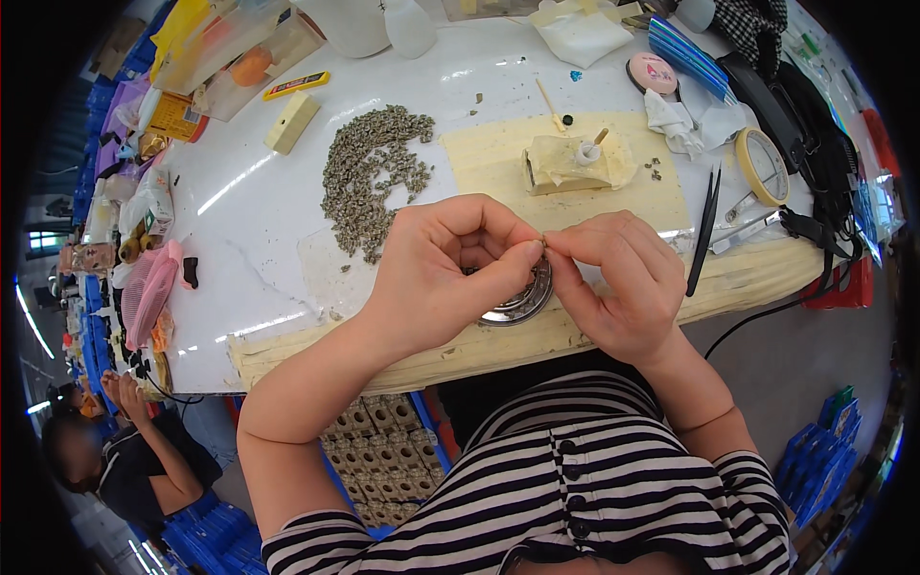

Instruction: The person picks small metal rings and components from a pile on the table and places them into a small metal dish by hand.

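My left hand [450,264] and my right hand [628,278] meet fingertip to fingertip above the table's front edge. Both are closed in a pinch, thumb against forefinger, around something too small to make out. Just under them is a round, shiny metal dish [522,309], partly covered by my left hand. Beyond my left hand spreads a heap of small grey-brown metal parts [359,177]. Behind the fingers stands a block wrapped in cream tape [580,168], with a stub of wood on top. Black tweezers [706,230] lie to the right of my right hand.
A tape roll [762,168], a black bag [810,125] and a few loose parts [654,168] lie right. Farther back are a cream block [291,123], a yellow knife-like tool [297,85] and a thin stick [549,103]. Another person [144,450] sits at lower left.
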